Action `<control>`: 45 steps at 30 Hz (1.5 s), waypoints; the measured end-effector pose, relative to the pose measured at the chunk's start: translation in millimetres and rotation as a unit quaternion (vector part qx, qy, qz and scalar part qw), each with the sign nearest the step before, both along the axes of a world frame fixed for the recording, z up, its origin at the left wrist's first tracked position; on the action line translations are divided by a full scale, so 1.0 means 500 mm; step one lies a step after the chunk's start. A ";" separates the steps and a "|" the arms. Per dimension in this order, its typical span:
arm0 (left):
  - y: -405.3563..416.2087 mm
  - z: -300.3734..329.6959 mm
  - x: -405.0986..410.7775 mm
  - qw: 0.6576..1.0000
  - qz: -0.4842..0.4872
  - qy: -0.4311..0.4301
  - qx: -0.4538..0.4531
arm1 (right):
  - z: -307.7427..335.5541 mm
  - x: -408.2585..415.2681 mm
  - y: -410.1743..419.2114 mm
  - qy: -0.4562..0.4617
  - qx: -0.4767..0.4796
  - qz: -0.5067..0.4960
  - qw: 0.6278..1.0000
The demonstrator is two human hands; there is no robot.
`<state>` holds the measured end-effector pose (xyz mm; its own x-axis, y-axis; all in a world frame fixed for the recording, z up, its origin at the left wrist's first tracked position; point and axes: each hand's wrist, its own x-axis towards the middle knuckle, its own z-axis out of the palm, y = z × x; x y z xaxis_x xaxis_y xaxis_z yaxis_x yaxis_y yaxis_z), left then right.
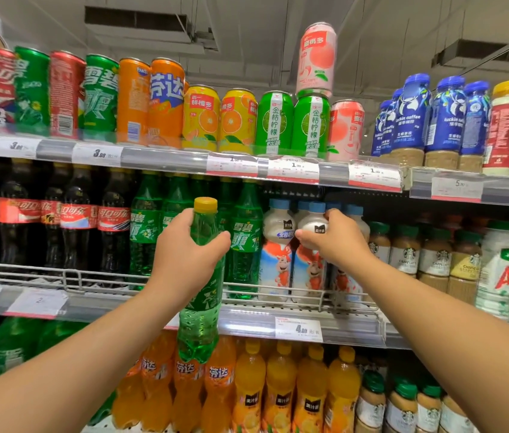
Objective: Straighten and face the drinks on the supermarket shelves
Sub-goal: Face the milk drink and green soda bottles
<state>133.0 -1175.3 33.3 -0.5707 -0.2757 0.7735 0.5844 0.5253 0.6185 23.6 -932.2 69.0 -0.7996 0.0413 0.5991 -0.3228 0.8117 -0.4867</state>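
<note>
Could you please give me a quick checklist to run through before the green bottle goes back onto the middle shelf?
1. Left hand grips the green bottle firmly: ok.
2. Bottle is upright: not ok, it leans slightly.
3. Its label faces out: not ok, the print reads sideways.
4. Gap in the green row for it: cannot tell, the hand and bottle hide it.
5. Right hand steadies the white bottle: ok.
6. Pink can stacked on the green cans: not ok, it needs its own place.
</note>
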 end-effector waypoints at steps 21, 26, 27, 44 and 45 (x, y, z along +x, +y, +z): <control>0.052 0.002 0.018 1.000 0.006 -0.009 -0.009 | -0.053 -0.005 0.003 -0.009 0.024 0.024 0.999; 0.077 0.003 0.030 1.000 0.014 -0.019 0.005 | -0.112 0.109 -0.021 0.090 -0.020 0.157 0.983; 0.085 0.002 0.034 1.000 0.017 -0.021 0.008 | -0.130 0.140 -0.036 0.056 -0.036 0.211 0.975; -0.046 0.011 0.073 0.990 -0.118 -0.027 0.076 | -0.095 0.216 -0.213 0.116 0.022 0.286 0.951; -0.078 0.009 0.063 0.991 -0.097 -0.035 0.080 | -0.082 0.210 -0.223 0.126 0.017 0.279 0.952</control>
<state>164.3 -1214.0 37.8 -0.6763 -0.2704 0.6852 0.6174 0.2992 0.7275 128.7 -1043.5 27.9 -0.5214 -0.3707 0.7686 -0.8119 0.4927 -0.3131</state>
